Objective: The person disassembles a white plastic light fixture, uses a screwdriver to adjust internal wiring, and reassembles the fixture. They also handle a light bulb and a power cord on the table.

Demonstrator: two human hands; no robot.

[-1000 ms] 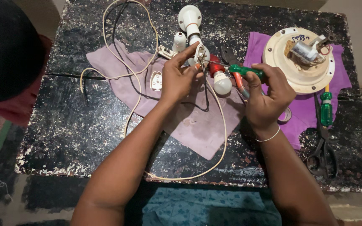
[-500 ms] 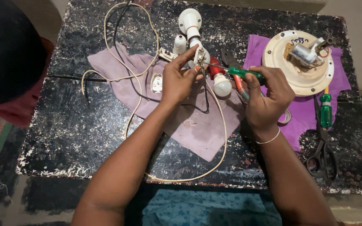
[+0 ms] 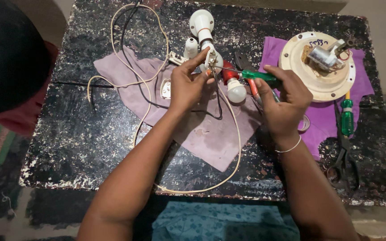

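**Two hands on a white lamp holder, screwdriver tip at its terminal**

Left hand (image 3: 188, 85) sits near centre of the tabletop (image 3: 90, 147), fingers pinched narrow round a small white lamp holder (image 3: 214, 60) w/ metal contacts showing. Holder is just at 1 o'clock of that hand, tilted, touching the fingertips.

Right hand (image 3: 284, 100) at 3 o'clock of the left, closed round the green handle of a screwdriver (image 3: 258, 76). Thin shaft runs toward 9 o'clock and its tip meets the holder; exact contact pt too small to tell.

Between the hands, at 6 o'clock of the holder: a small bulb w/ red base (image 3: 235, 87), lying on a mauve cloth (image 3: 206, 134). Pliers w/ red grips (image 3: 249, 78) lie just beside it, partly under the right hand.

At 12 o'clock: a white double socket fitting (image 3: 200, 22) and a smaller white socket (image 3: 191, 47) beside it. A cream cord (image 3: 141, 67) loops across the cloth and down to 6 o'clock near the tabletop edge; a black wire (image 3: 132, 40) runs alongside.

At 2 o'clock: round cream plate w/ small motor (image 3: 318, 67) on a purple cloth (image 3: 322, 120). At 4 o'clock: 2nd green-handled screwdriver (image 3: 347, 116) and black scissors (image 3: 347, 160).

Another person's dark head (image 3: 5, 53) at 9 o'clock, off the tabletop.
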